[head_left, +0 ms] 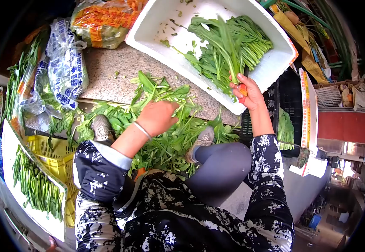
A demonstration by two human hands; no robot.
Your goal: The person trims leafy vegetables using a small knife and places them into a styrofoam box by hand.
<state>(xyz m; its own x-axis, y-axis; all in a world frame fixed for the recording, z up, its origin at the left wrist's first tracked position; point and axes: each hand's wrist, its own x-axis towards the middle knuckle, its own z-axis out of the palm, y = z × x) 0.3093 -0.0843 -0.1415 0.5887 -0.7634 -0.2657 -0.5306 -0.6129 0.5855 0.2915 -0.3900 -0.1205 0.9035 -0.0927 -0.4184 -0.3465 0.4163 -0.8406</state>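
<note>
My right hand [249, 93] is at the near edge of a white foam box [165, 40], its fingers closed around an orange-handled knife [242, 89] and a leafy green stalk [228, 50]. Behind it in the box lies a pile of trimmed leafy greens [256, 40], stems toward the lower right. My left hand [158, 117], with a white bracelet at the wrist, hangs over a heap of loose leafy greens [165, 147] between my feet. Its fingers are curled; what they hold, if anything, is hidden.
Plastic bags of vegetables [67, 63] and an orange-printed bag [105, 23] stand at upper left. Bundled green stems fill a white box [60, 182] beside a yellow crate [50, 147]. A black crate [285, 94] stands right of my right hand. My shoes [102, 126] flank the heap.
</note>
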